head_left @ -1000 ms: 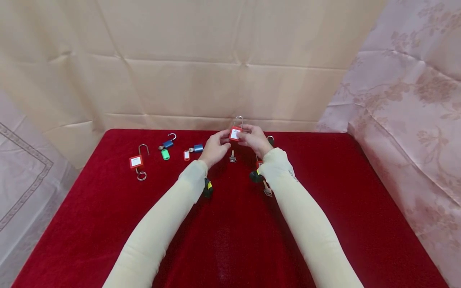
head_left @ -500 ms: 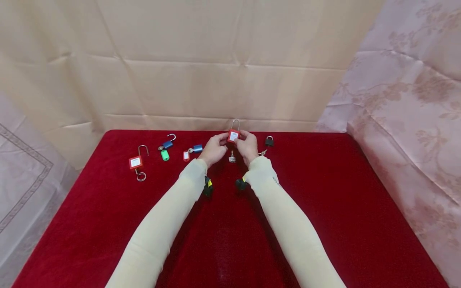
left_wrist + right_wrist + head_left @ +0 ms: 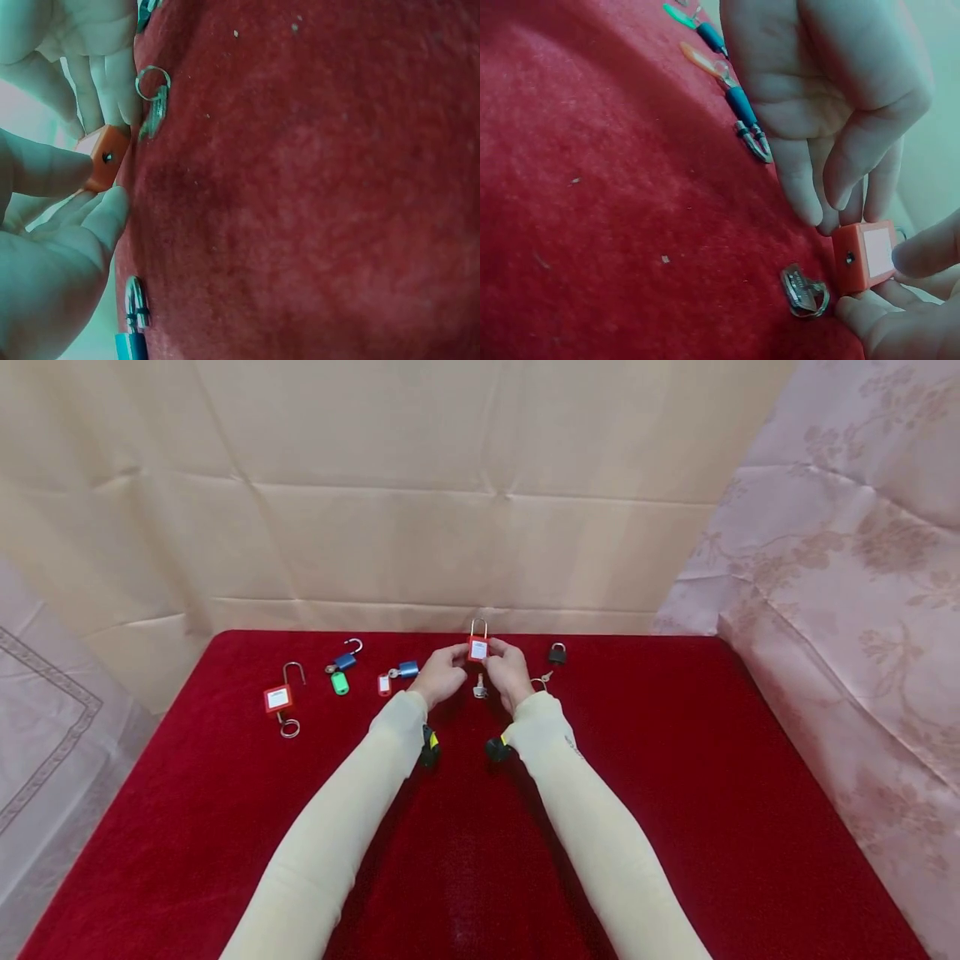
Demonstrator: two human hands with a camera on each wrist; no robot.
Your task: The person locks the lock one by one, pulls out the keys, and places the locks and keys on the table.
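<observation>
While pinched between both hands, left (image 3: 442, 673) and right (image 3: 507, 670), the red padlock (image 3: 477, 649) is held upright, shackle up, above a key (image 3: 480, 687) on the tabletop (image 3: 675, 793).

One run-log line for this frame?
left hand: holds red padlock | right hand: holds same padlock | loose key: on red cloth below

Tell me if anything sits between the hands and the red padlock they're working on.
Nothing visible does. The left hand and right hand both pinch the red padlock directly, held above the red cloth. A loose key lies below it, apart.
</observation>
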